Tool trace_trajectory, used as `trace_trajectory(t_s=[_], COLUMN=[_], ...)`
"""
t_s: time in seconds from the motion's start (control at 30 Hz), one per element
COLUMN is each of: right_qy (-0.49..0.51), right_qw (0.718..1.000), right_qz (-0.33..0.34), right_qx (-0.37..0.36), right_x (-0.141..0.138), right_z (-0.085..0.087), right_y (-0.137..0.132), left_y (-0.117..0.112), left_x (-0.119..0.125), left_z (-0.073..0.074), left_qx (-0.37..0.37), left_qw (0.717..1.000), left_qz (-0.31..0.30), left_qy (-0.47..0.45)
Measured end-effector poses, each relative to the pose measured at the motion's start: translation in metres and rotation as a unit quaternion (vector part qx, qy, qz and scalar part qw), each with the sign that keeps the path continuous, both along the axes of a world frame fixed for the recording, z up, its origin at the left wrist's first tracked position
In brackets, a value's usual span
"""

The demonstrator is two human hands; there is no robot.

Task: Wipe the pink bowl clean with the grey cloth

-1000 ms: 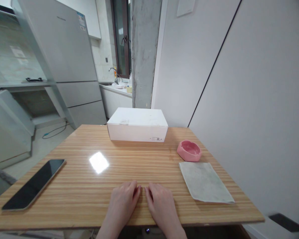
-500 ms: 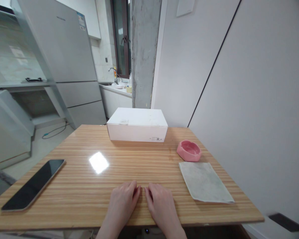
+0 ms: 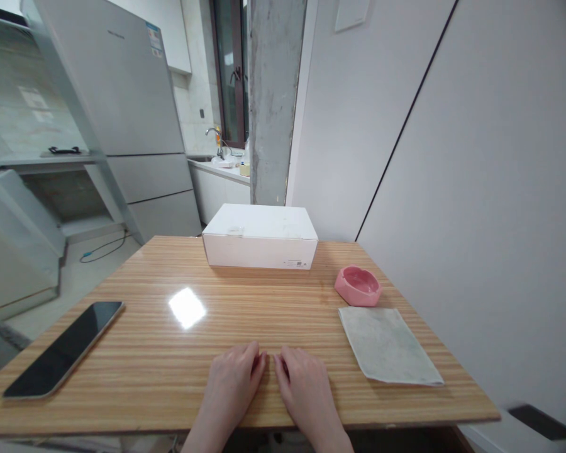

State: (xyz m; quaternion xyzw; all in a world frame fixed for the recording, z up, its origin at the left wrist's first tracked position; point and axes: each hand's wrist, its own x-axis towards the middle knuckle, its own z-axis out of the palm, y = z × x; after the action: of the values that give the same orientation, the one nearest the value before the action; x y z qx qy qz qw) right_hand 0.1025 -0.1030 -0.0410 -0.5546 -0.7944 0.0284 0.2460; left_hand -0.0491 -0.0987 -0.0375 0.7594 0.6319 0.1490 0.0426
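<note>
One left hand (image 3: 234,372) and one right hand (image 3: 305,376) rest side by side at the near edge of the wood-grain table (image 3: 160,371), both curled narrow. One gray cloth (image 3: 389,346) lies toward the near right corner, one pink ashtray (image 3: 356,289) just behind it; one smartphone (image 3: 65,352) lies toward the near left corner, one white cardboard box (image 3: 259,251) near the far edge.

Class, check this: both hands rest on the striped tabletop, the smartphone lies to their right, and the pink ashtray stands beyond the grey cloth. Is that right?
No: the head view shows the smartphone lying left, not right, of the left hand and right hand. Both do rest on the striped tabletop, and the pink ashtray stands beyond the grey cloth.
</note>
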Motion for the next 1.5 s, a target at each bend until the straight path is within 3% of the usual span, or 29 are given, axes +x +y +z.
trace_trajectory(t_s=[0.7, 0.8, 0.87, 1.0, 1.1, 1.2, 1.3, 1.4, 1.5], right_qy=[0.006, 0.007, 0.016, 0.013, -0.022, -0.032, -0.013, 0.000, -0.005], right_qw=[1.000, 0.999, 0.999, 0.997, 0.994, 0.992, 0.993, 0.994, 0.993], right_qz=[0.004, 0.001, 0.001, -0.012, -0.032, -0.036, -0.027, -0.015, -0.007], right_qx=[-0.014, -0.032, -0.047, -0.072, -0.102, -0.113, -0.112, -0.110, -0.114], right_x=[0.000, 0.000, 0.001, 0.001, 0.001, 0.000, 0.000, 0.000, 0.000], right_z=[0.003, 0.005, 0.006, 0.003, 0.001, 0.002, 0.003, 0.002, 0.001], right_y=[0.000, 0.000, 0.001, 0.000, -0.001, 0.000, 0.002, 0.003, 0.003], left_y=[-0.001, 0.002, 0.007, 0.028, 0.057, 0.092, 0.124, 0.144, 0.151], left_x=[0.000, 0.002, 0.009, 0.049, 0.100, 0.154, 0.194, 0.218, 0.228], left_z=[0.000, 0.009, 0.024, 0.062, 0.077, 0.070, 0.050, 0.034, 0.030], left_qx=[-0.018, -0.044, -0.066, -0.063, -0.035, -0.027, -0.060, -0.070, -0.059], left_qw=[1.000, 0.996, 0.986, 0.945, 0.905, 0.887, 0.902, 0.917, 0.923], left_qz=[0.007, 0.021, 0.002, -0.104, -0.171, -0.187, -0.159, -0.151, -0.151], left_qy=[-0.015, -0.075, -0.152, -0.304, -0.387, -0.421, -0.397, -0.363, -0.350])
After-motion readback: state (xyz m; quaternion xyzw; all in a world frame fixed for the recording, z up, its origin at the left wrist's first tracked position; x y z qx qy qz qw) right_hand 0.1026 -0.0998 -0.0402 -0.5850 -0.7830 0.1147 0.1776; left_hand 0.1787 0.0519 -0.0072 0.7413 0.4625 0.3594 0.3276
